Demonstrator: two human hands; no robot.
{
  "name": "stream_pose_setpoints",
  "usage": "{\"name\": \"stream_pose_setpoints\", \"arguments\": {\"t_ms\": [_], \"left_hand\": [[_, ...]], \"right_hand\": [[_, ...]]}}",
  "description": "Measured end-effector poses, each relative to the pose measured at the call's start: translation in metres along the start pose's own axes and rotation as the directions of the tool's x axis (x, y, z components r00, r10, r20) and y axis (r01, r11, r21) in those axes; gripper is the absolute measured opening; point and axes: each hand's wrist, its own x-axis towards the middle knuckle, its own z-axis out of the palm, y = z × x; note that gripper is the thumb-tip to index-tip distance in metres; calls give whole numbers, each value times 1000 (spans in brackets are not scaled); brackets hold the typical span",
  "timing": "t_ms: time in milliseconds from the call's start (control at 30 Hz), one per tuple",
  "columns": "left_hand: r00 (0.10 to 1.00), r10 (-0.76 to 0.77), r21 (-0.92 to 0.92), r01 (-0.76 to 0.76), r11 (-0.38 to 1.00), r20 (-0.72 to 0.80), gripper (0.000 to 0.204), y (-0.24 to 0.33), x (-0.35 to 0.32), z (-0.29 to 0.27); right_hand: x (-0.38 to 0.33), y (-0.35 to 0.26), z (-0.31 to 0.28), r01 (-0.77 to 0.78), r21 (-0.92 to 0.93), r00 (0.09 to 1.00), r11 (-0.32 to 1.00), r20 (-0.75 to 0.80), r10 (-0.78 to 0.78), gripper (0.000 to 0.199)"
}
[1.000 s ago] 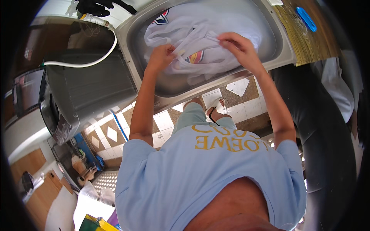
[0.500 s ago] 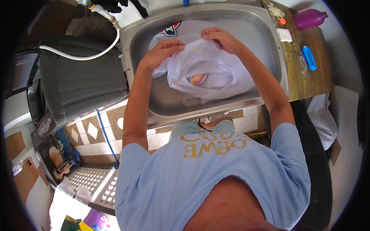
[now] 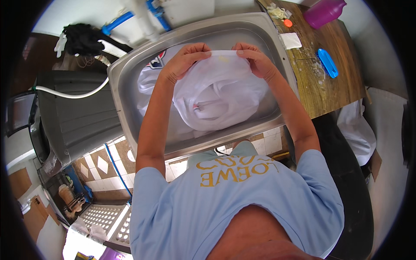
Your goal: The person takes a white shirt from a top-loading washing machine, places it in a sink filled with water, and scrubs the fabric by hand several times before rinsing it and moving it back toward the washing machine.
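The white garment is now held up over the steel sink, stretched between our two hands along its upper edge. A second ago both hands were pressed down into the fabric on the sink floor; half a second ago we had gathered it toward the middle; now we have raised it and spread a straight edge taut near the far rim of the sink. We judge that the cloth has passed from being worked in the basin to being held out for inspection or for the next handling step. Our left hand has its grip clamped on the left end of that edge, fingers curled over the cloth; our right hand is clamped likewise on the right end, the two hands near each other but apart. The garment looks wet and thin, partly see-through, with folds bunched below the taut edge, a faint yellowish spot on that edge and a small coloured mark lower down. More white cloth with a printed patch lies beneath in the sink. On the wooden tabletop to the right lie a blue brush, a white soap bar and a purple bottle.
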Motion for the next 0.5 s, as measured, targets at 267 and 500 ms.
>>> {"name": "stream_pose_setpoints", "arguments": {"t_ms": [267, 500], "left_hand": [[998, 48, 248, -37, 968, -37, 14, 6, 57, 32], [917, 339, 410, -233, 882, -209, 19, -18, 81, 55]], "right_hand": [[-15, 4, -64, 91, 161, 995, 983, 12, -94, 14], [8, 25, -75, 71, 535, 993, 842, -121, -6, 14]]}}
